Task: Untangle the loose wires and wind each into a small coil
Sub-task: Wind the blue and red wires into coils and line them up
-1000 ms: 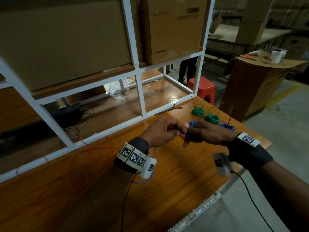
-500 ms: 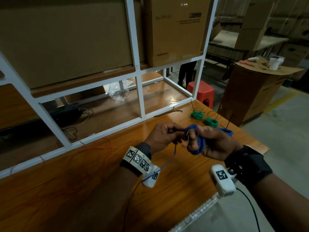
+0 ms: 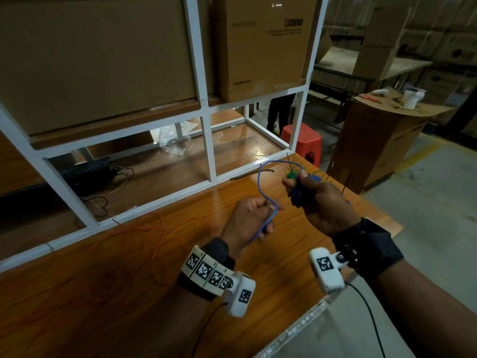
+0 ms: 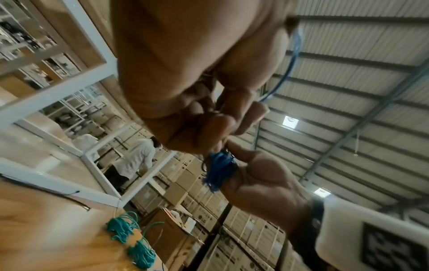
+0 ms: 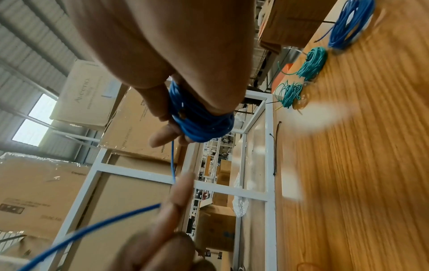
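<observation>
My right hand (image 3: 296, 183) grips a small coil of blue wire (image 3: 298, 196), wound round its fingers in the right wrist view (image 5: 199, 119). From the coil a loose blue strand (image 3: 260, 177) arcs up and left, then runs down into my left hand (image 3: 268, 215), which pinches it in curled fingers (image 5: 178, 199). Both hands hover above the wooden table (image 3: 129, 280), a short gap apart. Two green coils (image 5: 313, 62) (image 5: 290, 93) and a finished blue coil (image 5: 350, 23) lie at the table's far right corner. A thin orange wire (image 3: 147, 227) sprawls loose on the table to the left.
A white metal shelf frame (image 3: 209, 151) with cardboard boxes (image 3: 260, 47) stands just beyond the hands. Black cable ties (image 3: 247, 174) lie by its base. The table ends close on the right, with a red stool (image 3: 303, 140) and a tall carton (image 3: 374, 146) past it.
The hands have drawn apart. My left hand has pulled the strand down and toward me, while my right hand has carried the coil up and away, leaving a loop of wire between them.
</observation>
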